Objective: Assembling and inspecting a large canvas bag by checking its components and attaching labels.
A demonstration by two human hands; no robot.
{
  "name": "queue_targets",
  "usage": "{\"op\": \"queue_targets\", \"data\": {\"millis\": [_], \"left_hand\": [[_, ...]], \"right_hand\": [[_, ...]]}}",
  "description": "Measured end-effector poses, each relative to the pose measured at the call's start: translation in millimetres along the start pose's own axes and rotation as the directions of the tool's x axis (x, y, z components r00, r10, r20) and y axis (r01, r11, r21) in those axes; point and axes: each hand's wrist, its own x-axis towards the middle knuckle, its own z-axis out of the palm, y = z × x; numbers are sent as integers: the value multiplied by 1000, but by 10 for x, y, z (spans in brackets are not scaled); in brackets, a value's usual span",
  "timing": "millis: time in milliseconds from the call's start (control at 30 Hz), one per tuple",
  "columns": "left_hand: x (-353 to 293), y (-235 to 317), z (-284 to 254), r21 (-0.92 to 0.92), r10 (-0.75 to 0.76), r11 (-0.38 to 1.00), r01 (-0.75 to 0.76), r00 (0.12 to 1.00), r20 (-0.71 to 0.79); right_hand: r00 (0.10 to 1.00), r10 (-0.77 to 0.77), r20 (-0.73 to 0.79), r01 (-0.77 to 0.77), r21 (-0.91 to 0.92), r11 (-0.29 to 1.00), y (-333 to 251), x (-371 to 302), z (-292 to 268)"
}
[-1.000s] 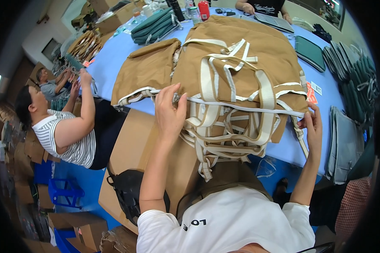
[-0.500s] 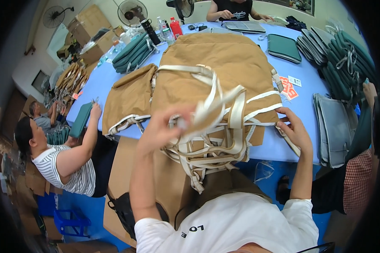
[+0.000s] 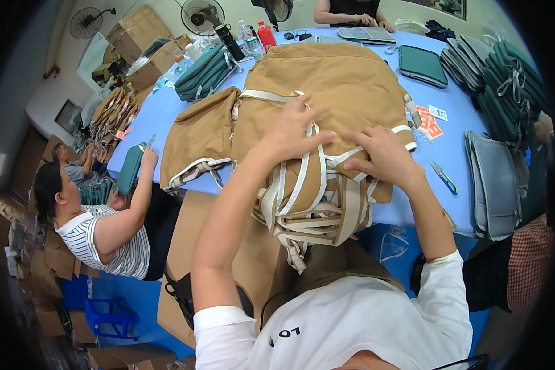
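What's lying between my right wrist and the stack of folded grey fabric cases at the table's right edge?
In the head view, small scissors or snips with green-and-blue handles lie there on the pale blue tabletop.

My arms (image 3: 221, 225) reach forward, my left hand (image 3: 297, 134) splayed, my right hand (image 3: 385, 155) loosely curved near it, both backs up.

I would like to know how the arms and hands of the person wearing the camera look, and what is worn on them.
The left hand and right hand are human and five-fingered, without gloves. No watch or bracelet shows. The forearms are bare, below short white sleeves belonging to a white shirt with dark lettering.
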Motion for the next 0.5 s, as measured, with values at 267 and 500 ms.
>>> {"op": "queue_targets", "data": {"millis": [267, 500], "left_hand": [[-795, -300, -385, -127, -335, 932, 339, 941, 56], [-2133, -799, -519, -416, -808, 573, 706, 571, -145]], "right_hand": [[997, 22, 78, -28, 85, 996, 10, -845, -433], [969, 67, 238, -102, 138, 985, -197, -591, -512]]}}
